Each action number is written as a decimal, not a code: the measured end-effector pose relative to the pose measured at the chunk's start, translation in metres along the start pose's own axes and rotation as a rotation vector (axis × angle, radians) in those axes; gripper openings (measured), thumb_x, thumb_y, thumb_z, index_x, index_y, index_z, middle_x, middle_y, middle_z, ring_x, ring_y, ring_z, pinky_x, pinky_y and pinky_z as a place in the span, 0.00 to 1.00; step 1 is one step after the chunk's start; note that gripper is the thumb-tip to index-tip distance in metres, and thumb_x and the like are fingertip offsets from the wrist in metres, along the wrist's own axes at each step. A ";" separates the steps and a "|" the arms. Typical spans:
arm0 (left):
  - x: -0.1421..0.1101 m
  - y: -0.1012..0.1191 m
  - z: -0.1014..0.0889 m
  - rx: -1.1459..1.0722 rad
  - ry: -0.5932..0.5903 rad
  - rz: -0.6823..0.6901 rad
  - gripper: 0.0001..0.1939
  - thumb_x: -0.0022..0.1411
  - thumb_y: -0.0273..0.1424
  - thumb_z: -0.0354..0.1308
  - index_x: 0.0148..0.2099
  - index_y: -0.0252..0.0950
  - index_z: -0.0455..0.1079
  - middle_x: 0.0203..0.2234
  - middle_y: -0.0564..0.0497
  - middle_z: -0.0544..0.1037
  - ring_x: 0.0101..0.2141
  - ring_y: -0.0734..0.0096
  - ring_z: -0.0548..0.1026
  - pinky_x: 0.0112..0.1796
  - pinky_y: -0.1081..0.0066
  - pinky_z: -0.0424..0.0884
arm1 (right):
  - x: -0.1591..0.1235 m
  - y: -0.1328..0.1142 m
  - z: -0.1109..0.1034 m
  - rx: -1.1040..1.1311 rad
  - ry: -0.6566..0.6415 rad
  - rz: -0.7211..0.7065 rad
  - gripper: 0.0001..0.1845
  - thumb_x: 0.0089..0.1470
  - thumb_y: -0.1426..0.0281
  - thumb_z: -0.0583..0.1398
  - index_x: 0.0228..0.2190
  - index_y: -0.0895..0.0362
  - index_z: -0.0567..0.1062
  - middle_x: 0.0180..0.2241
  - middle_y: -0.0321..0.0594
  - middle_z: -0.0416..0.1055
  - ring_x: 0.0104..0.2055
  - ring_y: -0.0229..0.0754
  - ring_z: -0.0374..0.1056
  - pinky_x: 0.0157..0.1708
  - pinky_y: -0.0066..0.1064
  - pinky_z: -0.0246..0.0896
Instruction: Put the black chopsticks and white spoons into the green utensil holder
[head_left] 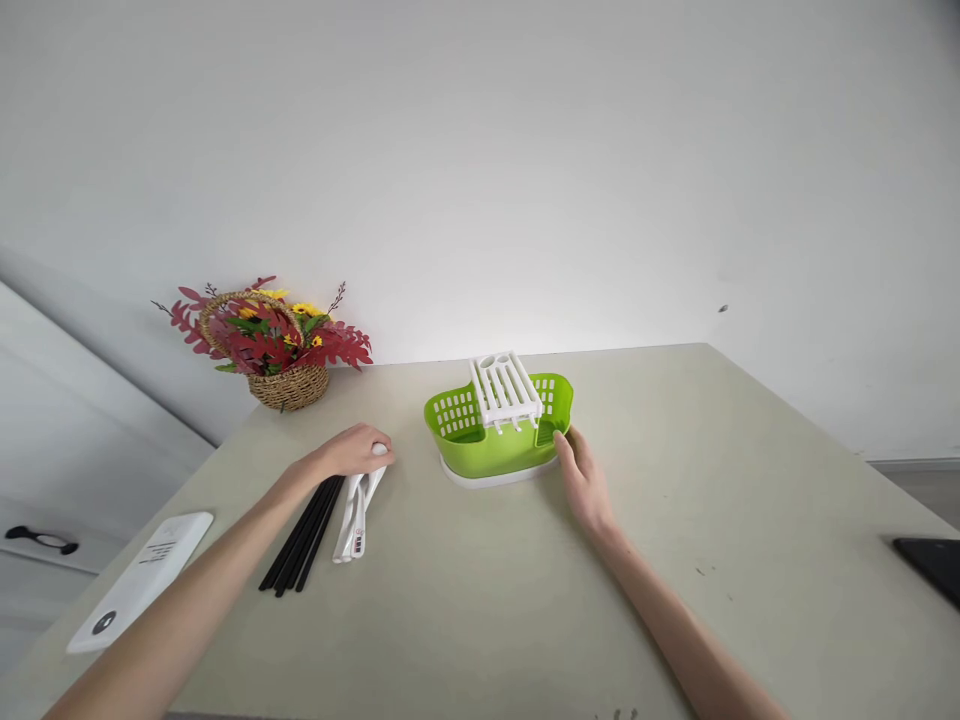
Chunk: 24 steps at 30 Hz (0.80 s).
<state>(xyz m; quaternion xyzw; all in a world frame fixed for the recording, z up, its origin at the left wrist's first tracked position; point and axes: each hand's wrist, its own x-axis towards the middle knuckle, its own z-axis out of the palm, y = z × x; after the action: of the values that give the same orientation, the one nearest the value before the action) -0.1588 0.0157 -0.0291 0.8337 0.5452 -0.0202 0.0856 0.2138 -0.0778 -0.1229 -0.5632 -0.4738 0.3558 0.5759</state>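
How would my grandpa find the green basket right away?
On the table, look right of the wicker flower basket. The right hand touches the green basket. Unlike its brown woven neighbour, it has smooth green sides with holes and a white slotted rack across the top.

Pale grey-green tabletop (480, 620). Items supported: green basket (487, 459) on white base (480, 482), 12 o'clock; wicker flower basket (291, 388), 10 o'clock; white utensils (352, 530) and black sticks (304, 540), 9 o'clock; white flat case (146, 580), outer 9 o'clock; black flat object (934, 565), 3 o'clock.
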 end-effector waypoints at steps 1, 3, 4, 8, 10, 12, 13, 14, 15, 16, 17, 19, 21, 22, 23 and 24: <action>0.000 0.000 0.001 0.023 -0.015 -0.002 0.12 0.56 0.38 0.55 0.24 0.41 0.75 0.20 0.52 0.77 0.24 0.68 0.72 0.31 0.72 0.63 | 0.000 0.001 0.000 -0.001 -0.003 -0.003 0.34 0.65 0.46 0.51 0.60 0.55 0.72 0.53 0.47 0.77 0.59 0.52 0.67 0.59 0.41 0.59; -0.001 0.001 0.002 0.073 -0.046 -0.011 0.12 0.57 0.39 0.55 0.25 0.42 0.74 0.21 0.51 0.78 0.26 0.66 0.74 0.31 0.71 0.63 | 0.001 0.001 0.000 -0.002 -0.004 -0.006 0.34 0.65 0.46 0.52 0.60 0.55 0.72 0.54 0.47 0.77 0.60 0.52 0.67 0.59 0.41 0.59; -0.002 0.002 0.003 0.097 -0.050 -0.021 0.12 0.57 0.39 0.55 0.25 0.43 0.74 0.22 0.51 0.78 0.27 0.64 0.75 0.31 0.70 0.63 | 0.001 0.002 0.000 -0.002 -0.003 -0.007 0.33 0.65 0.46 0.52 0.60 0.54 0.72 0.54 0.47 0.77 0.60 0.52 0.67 0.59 0.41 0.59; -0.005 0.007 0.006 0.176 -0.046 -0.068 0.11 0.57 0.39 0.56 0.26 0.43 0.74 0.25 0.49 0.80 0.30 0.59 0.77 0.33 0.68 0.64 | 0.001 0.002 0.000 -0.001 -0.004 -0.004 0.32 0.65 0.47 0.52 0.59 0.54 0.73 0.56 0.46 0.76 0.60 0.52 0.67 0.59 0.40 0.59; -0.007 0.010 0.006 0.200 -0.044 -0.086 0.11 0.58 0.39 0.55 0.26 0.43 0.73 0.26 0.48 0.80 0.31 0.58 0.78 0.34 0.67 0.65 | 0.001 0.001 0.000 0.000 -0.009 -0.001 0.32 0.66 0.47 0.52 0.59 0.53 0.72 0.56 0.46 0.75 0.61 0.52 0.66 0.59 0.40 0.59; -0.007 0.014 0.007 0.218 -0.045 -0.100 0.11 0.59 0.39 0.55 0.28 0.42 0.74 0.29 0.47 0.81 0.33 0.58 0.79 0.35 0.67 0.66 | 0.000 0.001 -0.001 0.003 -0.015 0.005 0.32 0.65 0.46 0.52 0.59 0.53 0.72 0.57 0.46 0.75 0.61 0.52 0.66 0.59 0.40 0.59; -0.007 0.015 0.007 0.225 -0.046 -0.107 0.11 0.59 0.39 0.55 0.29 0.42 0.74 0.31 0.46 0.82 0.34 0.57 0.79 0.35 0.67 0.66 | 0.000 0.001 -0.001 0.005 -0.017 0.009 0.32 0.65 0.46 0.52 0.60 0.53 0.72 0.57 0.46 0.75 0.61 0.52 0.66 0.59 0.40 0.59; -0.007 0.017 0.007 0.231 -0.048 -0.114 0.11 0.59 0.39 0.55 0.30 0.42 0.75 0.33 0.45 0.82 0.36 0.57 0.79 0.36 0.66 0.67 | 0.000 0.001 -0.001 0.007 -0.018 0.013 0.32 0.65 0.46 0.52 0.60 0.53 0.72 0.57 0.46 0.74 0.62 0.52 0.66 0.59 0.40 0.59; -0.006 0.018 0.007 0.237 -0.050 -0.120 0.11 0.59 0.39 0.54 0.32 0.41 0.75 0.35 0.45 0.83 0.37 0.56 0.80 0.36 0.66 0.67 | 0.000 0.000 -0.001 0.010 -0.017 0.016 0.33 0.65 0.46 0.52 0.60 0.53 0.72 0.58 0.46 0.74 0.62 0.52 0.65 0.60 0.40 0.59; -0.006 0.019 0.007 0.241 -0.054 -0.126 0.12 0.60 0.40 0.54 0.34 0.41 0.76 0.37 0.44 0.83 0.38 0.55 0.80 0.37 0.65 0.67 | 0.000 0.000 -0.001 0.012 -0.016 0.019 0.33 0.65 0.46 0.52 0.60 0.54 0.71 0.58 0.46 0.74 0.63 0.52 0.65 0.60 0.40 0.58; -0.005 0.019 0.007 0.245 -0.058 -0.133 0.12 0.60 0.40 0.54 0.35 0.41 0.76 0.38 0.43 0.83 0.39 0.54 0.80 0.37 0.65 0.68 | 0.000 0.000 -0.001 0.015 -0.015 0.020 0.33 0.65 0.46 0.52 0.60 0.54 0.71 0.59 0.46 0.73 0.63 0.52 0.65 0.61 0.40 0.58; -0.005 0.019 0.007 0.247 -0.065 -0.146 0.13 0.60 0.41 0.54 0.38 0.40 0.76 0.40 0.42 0.83 0.40 0.53 0.79 0.38 0.64 0.68 | 0.000 0.000 -0.001 0.018 -0.016 0.017 0.34 0.65 0.46 0.52 0.61 0.54 0.71 0.60 0.47 0.72 0.63 0.52 0.65 0.61 0.40 0.57; -0.005 0.017 0.005 0.245 -0.066 -0.153 0.16 0.62 0.44 0.53 0.40 0.40 0.76 0.41 0.42 0.82 0.40 0.53 0.79 0.39 0.64 0.69 | 0.000 0.000 -0.001 0.021 -0.017 0.014 0.34 0.65 0.46 0.52 0.62 0.55 0.71 0.61 0.47 0.71 0.64 0.52 0.65 0.62 0.41 0.57; -0.005 0.016 0.004 0.243 -0.065 -0.154 0.18 0.63 0.46 0.53 0.41 0.40 0.76 0.41 0.42 0.82 0.41 0.53 0.79 0.40 0.64 0.69 | 0.000 0.000 -0.001 0.023 -0.015 0.015 0.34 0.65 0.46 0.52 0.62 0.55 0.71 0.62 0.47 0.71 0.64 0.52 0.64 0.62 0.41 0.57; -0.004 0.016 0.003 0.243 -0.065 -0.153 0.20 0.63 0.49 0.53 0.41 0.40 0.76 0.41 0.42 0.82 0.41 0.53 0.79 0.40 0.64 0.69 | 0.000 0.000 0.000 0.026 -0.014 0.016 0.34 0.65 0.46 0.53 0.62 0.54 0.71 0.62 0.47 0.71 0.64 0.52 0.64 0.62 0.41 0.57; -0.004 0.016 0.001 0.243 -0.057 -0.152 0.22 0.64 0.52 0.52 0.42 0.40 0.76 0.42 0.42 0.81 0.41 0.53 0.79 0.41 0.63 0.69 | 0.000 -0.001 0.000 0.030 -0.014 0.017 0.34 0.66 0.46 0.53 0.63 0.54 0.70 0.63 0.47 0.70 0.64 0.52 0.64 0.62 0.41 0.57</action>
<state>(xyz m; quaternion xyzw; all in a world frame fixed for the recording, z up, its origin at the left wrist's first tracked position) -0.1460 0.0058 -0.0281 0.7932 0.5978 -0.1160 -0.0024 0.2140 -0.0782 -0.1222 -0.5560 -0.4676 0.3715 0.5781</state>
